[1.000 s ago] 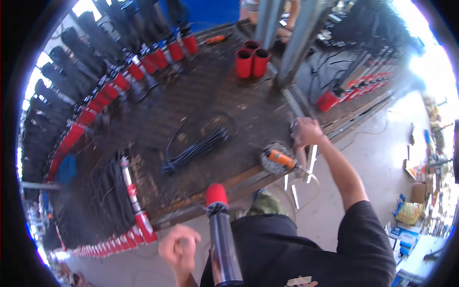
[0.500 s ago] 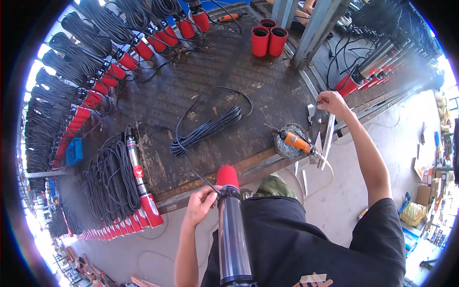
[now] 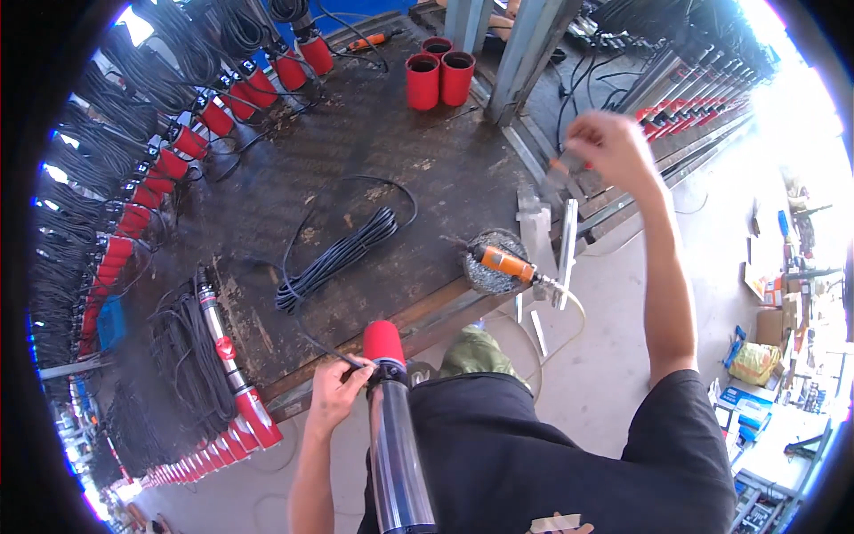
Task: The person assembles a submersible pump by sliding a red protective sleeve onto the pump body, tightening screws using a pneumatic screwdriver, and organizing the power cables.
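A shiny steel submersible pump [image 3: 398,454] with a red cap leans upright against my body. Beside its black collar, my left hand [image 3: 334,392] is closed, pinching the black cable [image 3: 310,338] against the pump. The cable runs up to a tied coil [image 3: 342,258] on the dark bench. My right hand [image 3: 614,149] is raised beyond the bench's right edge, smeared by motion, its fingers bent together. Below those fingers is a blurred greyish piece that I cannot make out. Flat metal strips [image 3: 535,233] lie just nearer than that hand.
An orange air tool [image 3: 505,262] rests on a round dish of small metal bits [image 3: 485,283] at the bench edge. Three red cups [image 3: 422,82] stand by a steel post [image 3: 525,62]. Rows of red-ended pumps with cable coils line the left [image 3: 169,165] and the far right [image 3: 685,98].
My right hand has lifted away from the metal strips, moving farther off. The view has shifted to the right, while my left hand keeps its pinch on the cable at the pump.
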Demonstrator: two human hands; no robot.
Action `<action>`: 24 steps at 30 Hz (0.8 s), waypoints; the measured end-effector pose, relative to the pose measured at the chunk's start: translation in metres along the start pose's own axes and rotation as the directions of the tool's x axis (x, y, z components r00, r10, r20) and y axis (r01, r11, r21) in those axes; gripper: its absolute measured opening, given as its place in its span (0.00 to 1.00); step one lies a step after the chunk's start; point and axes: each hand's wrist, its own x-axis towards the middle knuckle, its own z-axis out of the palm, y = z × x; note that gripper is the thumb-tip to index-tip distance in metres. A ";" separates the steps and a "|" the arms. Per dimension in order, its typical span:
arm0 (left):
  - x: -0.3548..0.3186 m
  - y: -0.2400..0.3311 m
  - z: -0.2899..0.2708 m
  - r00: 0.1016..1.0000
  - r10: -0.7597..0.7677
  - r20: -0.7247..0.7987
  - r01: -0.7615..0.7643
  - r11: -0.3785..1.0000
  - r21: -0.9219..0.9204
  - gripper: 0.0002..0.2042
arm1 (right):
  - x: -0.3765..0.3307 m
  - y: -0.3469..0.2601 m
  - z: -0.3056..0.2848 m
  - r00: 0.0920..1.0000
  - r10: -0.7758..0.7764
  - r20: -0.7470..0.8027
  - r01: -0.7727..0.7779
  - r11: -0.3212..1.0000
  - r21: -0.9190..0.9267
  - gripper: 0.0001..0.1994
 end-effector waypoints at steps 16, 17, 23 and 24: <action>0.007 0.014 0.016 0.967 -0.202 0.155 0.230 0.953 -0.197 0.08 | -0.159 -0.152 0.261 0.751 0.222 0.622 -0.660 0.243 0.711 0.11; 0.009 0.014 0.014 0.975 -0.187 0.119 0.206 0.961 -0.182 0.08 | -0.156 -0.156 0.260 0.756 0.200 0.623 -0.654 0.274 0.705 0.11; -0.014 0.049 -0.001 0.978 -0.083 -0.190 0.060 0.990 -0.126 0.06 | -0.140 -0.179 0.231 0.685 0.115 0.719 -0.727 0.175 0.664 0.09; -0.018 0.070 -0.010 0.968 -0.123 -0.220 0.090 0.984 -0.155 0.06 | -0.140 -0.178 0.229 0.687 0.111 0.718 -0.726 0.162 0.669 0.09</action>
